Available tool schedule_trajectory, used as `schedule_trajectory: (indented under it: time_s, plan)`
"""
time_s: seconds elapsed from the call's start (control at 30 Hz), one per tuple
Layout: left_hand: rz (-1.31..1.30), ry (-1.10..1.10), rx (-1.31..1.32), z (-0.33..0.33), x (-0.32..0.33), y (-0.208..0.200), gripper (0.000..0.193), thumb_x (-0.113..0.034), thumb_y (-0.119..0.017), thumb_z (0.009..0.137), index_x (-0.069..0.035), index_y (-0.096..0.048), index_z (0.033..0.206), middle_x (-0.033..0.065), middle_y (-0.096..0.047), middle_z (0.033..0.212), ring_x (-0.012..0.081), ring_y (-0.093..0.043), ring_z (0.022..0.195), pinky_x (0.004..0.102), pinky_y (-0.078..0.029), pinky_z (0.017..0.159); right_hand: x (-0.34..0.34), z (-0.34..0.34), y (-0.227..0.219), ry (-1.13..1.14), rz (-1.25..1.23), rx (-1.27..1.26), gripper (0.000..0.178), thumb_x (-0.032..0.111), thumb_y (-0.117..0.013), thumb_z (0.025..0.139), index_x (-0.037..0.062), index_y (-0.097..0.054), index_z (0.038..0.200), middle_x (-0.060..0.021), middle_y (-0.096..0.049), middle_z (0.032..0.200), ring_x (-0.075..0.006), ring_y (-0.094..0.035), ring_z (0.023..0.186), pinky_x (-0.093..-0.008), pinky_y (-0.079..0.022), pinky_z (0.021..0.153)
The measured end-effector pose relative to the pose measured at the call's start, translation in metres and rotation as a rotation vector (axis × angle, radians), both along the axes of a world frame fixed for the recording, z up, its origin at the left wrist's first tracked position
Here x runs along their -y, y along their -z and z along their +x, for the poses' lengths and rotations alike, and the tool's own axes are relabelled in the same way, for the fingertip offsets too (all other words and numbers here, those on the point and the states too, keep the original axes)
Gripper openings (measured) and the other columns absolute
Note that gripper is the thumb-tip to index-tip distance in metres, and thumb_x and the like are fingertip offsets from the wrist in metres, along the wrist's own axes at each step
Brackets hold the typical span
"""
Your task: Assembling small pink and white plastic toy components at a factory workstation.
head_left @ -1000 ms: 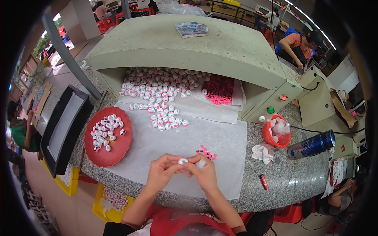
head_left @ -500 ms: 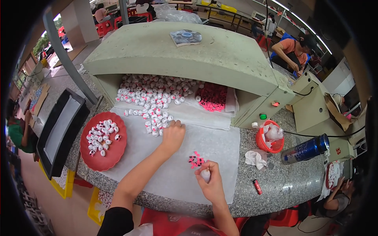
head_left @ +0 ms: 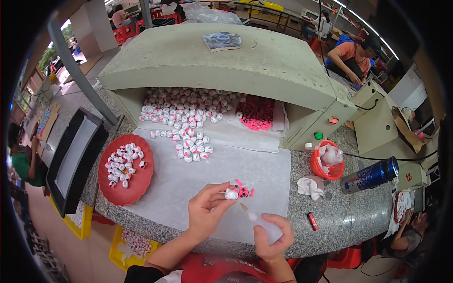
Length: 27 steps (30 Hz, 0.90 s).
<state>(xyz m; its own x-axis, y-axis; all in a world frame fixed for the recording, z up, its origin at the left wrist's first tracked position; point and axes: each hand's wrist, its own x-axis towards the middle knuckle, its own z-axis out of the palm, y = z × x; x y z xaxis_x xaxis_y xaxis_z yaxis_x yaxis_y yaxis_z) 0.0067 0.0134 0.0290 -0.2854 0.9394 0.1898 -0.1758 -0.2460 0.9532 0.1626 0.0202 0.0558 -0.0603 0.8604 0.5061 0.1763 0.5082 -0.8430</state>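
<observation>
Between the fingertips of my left hand (head_left: 206, 210) is a small white rounded piece (head_left: 231, 194) with dark markings. My right hand (head_left: 277, 240) is wrapped round a translucent squeeze bottle (head_left: 270, 231), whose thin tip points up and left, just short of the white piece. A few small pink and black bits (head_left: 243, 192) lie on the white paper sheet (head_left: 174, 207) beside my left fingertips. Farther off, many similar white pieces (head_left: 191, 148) spill out from under a pale green metal housing (head_left: 222, 70). Part of the bottle is hidden by my fingers.
A red scalloped plate (head_left: 111, 181) at left carries more white pieces. Pink bits (head_left: 257, 115) are heaped inside the housing. At right are a red basket (head_left: 332, 170), crumpled tissue (head_left: 310, 187), a blue tumbler (head_left: 370, 175) and a red tube (head_left: 312, 221). A black tray (head_left: 94, 137) stands left.
My left hand has come back from the pile toward me with a white piece. My right hand has moved right and nearer, and the bottle's tip now shows.
</observation>
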Motion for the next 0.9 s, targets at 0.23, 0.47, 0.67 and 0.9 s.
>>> schedule_trajectory:
  time_s: [0.23, 0.47, 0.67, 0.9]
  plan:
    - [0.023, 0.009, 0.066, 0.0041, 0.0044, -0.0025, 0.033, 0.014, -0.057, 0.074, 0.007, -0.051, 0.106, 0.016, -0.052, 0.107, 0.0223, -0.058, 0.096, 0.0301, -0.05, 0.081, -0.002, -0.0005, -0.001, -0.015, 0.182, 0.1, 0.025, 0.001, -0.067, 0.063, -0.0028, -0.059, 0.087, -0.0136, -0.062, 0.07, -0.0195, -0.062, 0.056, -0.0254, -0.047, 0.05]
    - [0.029, -0.001, 0.054, 0.0057, 0.0053, -0.0045, 0.032, 0.014, -0.057, 0.074, 0.007, -0.051, 0.104, 0.0167, -0.052, 0.106, 0.0234, -0.058, 0.096, 0.0311, -0.051, 0.081, -0.0037, -0.0005, 0.0002, -0.045, 0.154, 0.082, 0.024, 0.001, -0.066, 0.064, -0.0027, -0.058, 0.086, -0.0134, -0.062, 0.069, -0.0197, -0.061, 0.056, -0.0257, -0.047, 0.05]
    - [0.035, -0.001, 0.058, 0.0062, 0.0035, -0.0042, 0.031, 0.015, -0.057, 0.074, 0.007, -0.051, 0.103, 0.0166, -0.052, 0.106, 0.0233, -0.058, 0.095, 0.0313, -0.051, 0.08, -0.0033, -0.0015, -0.0003, -0.054, 0.114, 0.076, 0.022, 0.001, -0.066, 0.064, -0.0021, -0.059, 0.085, -0.013, -0.062, 0.068, -0.0199, -0.061, 0.056, -0.0257, -0.047, 0.05]
    - [0.03, -0.019, -0.001, 0.0012, 0.005, -0.0022, 0.03, 0.016, -0.056, 0.073, 0.008, -0.053, 0.102, 0.0161, -0.052, 0.106, 0.0224, -0.057, 0.095, 0.0305, -0.051, 0.08, -0.0042, -0.0009, -0.0075, -0.113, 0.123, 0.124, 0.021, 0.001, -0.066, 0.065, -0.0015, -0.059, 0.084, -0.0128, -0.062, 0.068, -0.0208, -0.062, 0.056, -0.0265, -0.048, 0.051]
